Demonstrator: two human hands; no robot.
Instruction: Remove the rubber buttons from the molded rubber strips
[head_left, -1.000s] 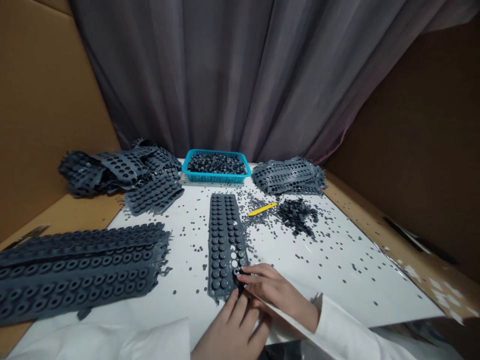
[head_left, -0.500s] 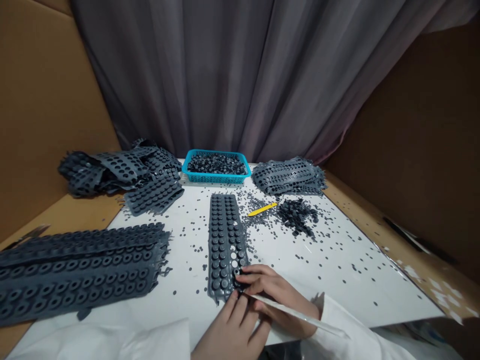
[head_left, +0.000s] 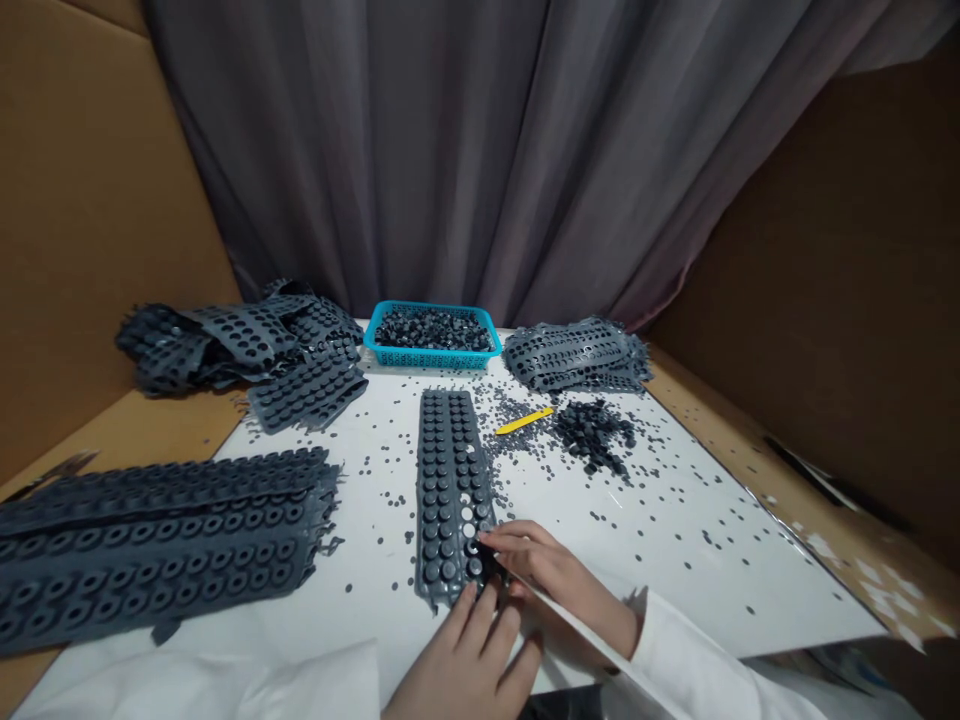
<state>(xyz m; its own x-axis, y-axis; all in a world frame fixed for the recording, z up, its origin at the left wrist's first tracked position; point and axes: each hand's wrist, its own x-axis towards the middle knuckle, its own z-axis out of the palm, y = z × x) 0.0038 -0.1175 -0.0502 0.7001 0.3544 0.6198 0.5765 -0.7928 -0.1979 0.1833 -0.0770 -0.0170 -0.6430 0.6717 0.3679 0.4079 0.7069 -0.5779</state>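
A dark grey rubber strip (head_left: 439, 480) with rows of round raised knobs lies lengthwise before me on the white table. White spots show where several knobs are gone from its right side. My left hand (head_left: 472, 650) lies at the strip's near end, fingers stretched out and fingertips touching its edge. In my right hand (head_left: 551, 570) is a thin whitish stick (head_left: 574, 622), its tip hidden under the fingers. The right fingertips are at the strip's lower right knobs. Whether they also pinch a knob, I cannot tell.
Farther back stands a blue basket (head_left: 433, 358) of small black pieces. A yellow pointed tool (head_left: 524, 421) lies beside a black heap of pieces (head_left: 592, 437). Perforated sheets (head_left: 577, 355) lie back right, more sheets (head_left: 247, 335) back left, and knobbed sheets (head_left: 165, 540) front left. Tiny discs litter the table.
My right hand has shifted slightly up and right, uncovering a knob near the strip's lower right. The stick now slants more steeply. My left hand has barely moved.
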